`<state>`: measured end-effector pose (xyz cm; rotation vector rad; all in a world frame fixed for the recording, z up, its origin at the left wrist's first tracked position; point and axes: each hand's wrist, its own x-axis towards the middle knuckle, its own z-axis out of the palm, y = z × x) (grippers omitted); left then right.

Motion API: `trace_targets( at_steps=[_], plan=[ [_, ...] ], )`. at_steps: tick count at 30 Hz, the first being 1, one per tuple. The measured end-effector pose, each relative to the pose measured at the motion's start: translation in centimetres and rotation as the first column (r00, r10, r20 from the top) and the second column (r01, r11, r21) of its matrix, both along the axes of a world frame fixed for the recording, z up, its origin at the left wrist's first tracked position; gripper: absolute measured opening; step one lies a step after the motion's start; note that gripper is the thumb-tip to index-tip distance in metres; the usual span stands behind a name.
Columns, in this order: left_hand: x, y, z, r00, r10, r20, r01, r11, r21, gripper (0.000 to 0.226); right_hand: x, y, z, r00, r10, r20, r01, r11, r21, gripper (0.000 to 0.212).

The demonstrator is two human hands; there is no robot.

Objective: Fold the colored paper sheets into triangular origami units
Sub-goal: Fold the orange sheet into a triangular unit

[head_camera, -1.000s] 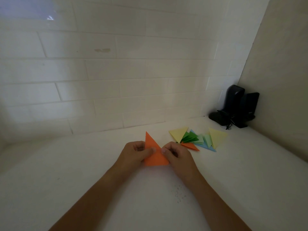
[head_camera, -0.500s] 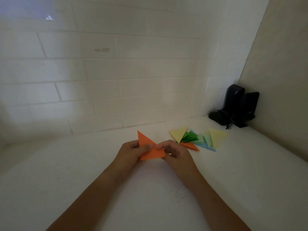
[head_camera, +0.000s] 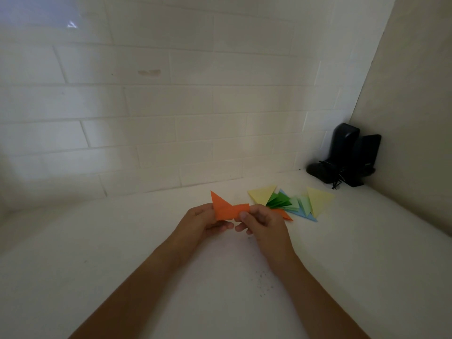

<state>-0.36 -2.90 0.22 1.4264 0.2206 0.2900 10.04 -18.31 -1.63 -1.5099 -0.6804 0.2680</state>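
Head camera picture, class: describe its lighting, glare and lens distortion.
Head view: dim overall; a small glare patch sits top left on the tiled wall; the wide lens bows the tile lines; the orange paper, held in both hands, stays sharp and vivid.

Orange paper (head_camera: 227, 208), partly folded, one point up, held above the counter; folded yellow, green, blue triangles (head_camera: 293, 204) heaped right.

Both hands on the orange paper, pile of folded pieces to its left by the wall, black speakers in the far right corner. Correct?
One slip: the pile of folded pieces lies to the right of the orange paper, not the left, as the head view shows. The rest holds: left hand and right hand both pinch the paper, and the black speakers stand in the far right corner.
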Motion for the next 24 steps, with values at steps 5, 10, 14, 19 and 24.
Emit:
trace_targets(
  at_steps=[5, 10, 14, 19, 24],
  plan=[
    [-0.27, 0.12, -0.64, 0.995, 0.091, 0.027, -0.095, 0.975, 0.201, 0.021, -0.11, -0.06, 0.03, 1.0, 0.019, 0.006, -0.019, 0.999, -0.029, 0.006],
    [-0.24, -0.12, -0.43, 0.994, 0.101, 0.032, -0.104, 0.987, 0.123, 0.021, -0.29, -0.02, 0.21, 0.996, 0.085, -0.012, -0.085, 0.996, 0.02, 0.012],
    [-0.19, -0.15, -0.52, 0.995, 0.101, 0.013, -0.102, 0.987, 0.121, 0.019, -0.19, 0.07, 0.05, 0.997, 0.051, -0.055, -0.049, 0.998, 0.036, 0.017],
    [-0.07, 0.1, -0.7, 0.983, 0.185, -0.023, -0.178, 0.967, 0.184, 0.014, -0.04, 0.02, -0.04, 0.996, -0.021, -0.092, 0.027, 0.998, 0.063, 0.02],
    [-0.09, 0.23, -0.73, 0.986, 0.162, -0.041, -0.146, 0.954, 0.261, 0.008, -0.08, 0.03, -0.12, 0.996, -0.055, -0.077, 0.059, 0.996, 0.061, 0.018]
  ],
)
